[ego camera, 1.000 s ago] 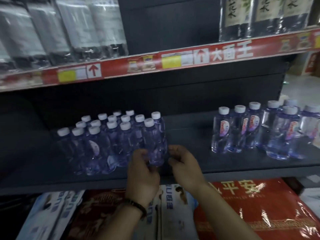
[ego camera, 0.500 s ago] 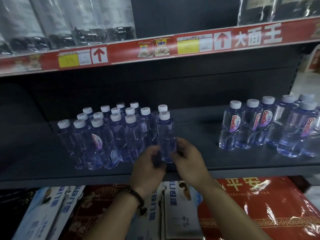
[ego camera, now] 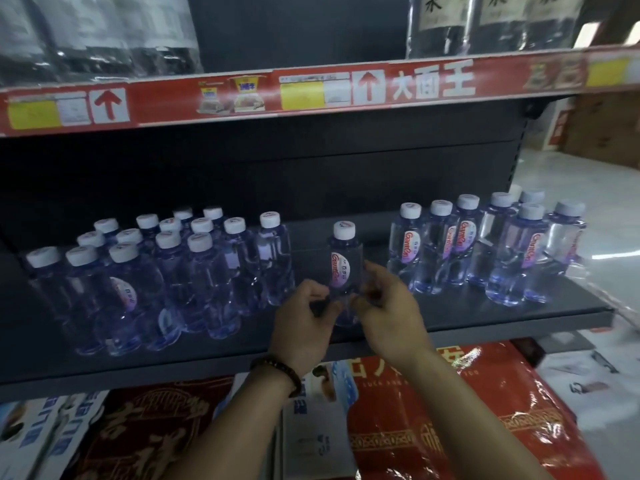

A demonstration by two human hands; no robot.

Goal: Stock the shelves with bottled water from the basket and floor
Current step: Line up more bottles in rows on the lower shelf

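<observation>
Bottle upright in the middle of the shelf, white cap up, red-and-white label facing me, standing alone in the gap between two groups of bottles. I've got both hands on its lower half: my left hand comes in from the left with its fingers curled around the base, and my right hand mirrors it from the right, fingers closed against the bottle's side just under the label. So both sets of fingers are wrapped shut on that one bottle. Whether its bottom is actually resting on the shelf I can't tell, my hands cover it.

To the left, well packed together, sits the big cluster of bottles, reaching toward the shelf's left end and back wall; its nearest bottle stands just beside the one I'm holding, not touching. To the right, the smaller group of bottles runs out to the shelf's right end, labels turned my way.

A dark beaded bracelet circles my left wrist. Above, the red price strip lines the front edge of the upper shelf. Below the shelf's front edge, red packaged goods lie stacked.
</observation>
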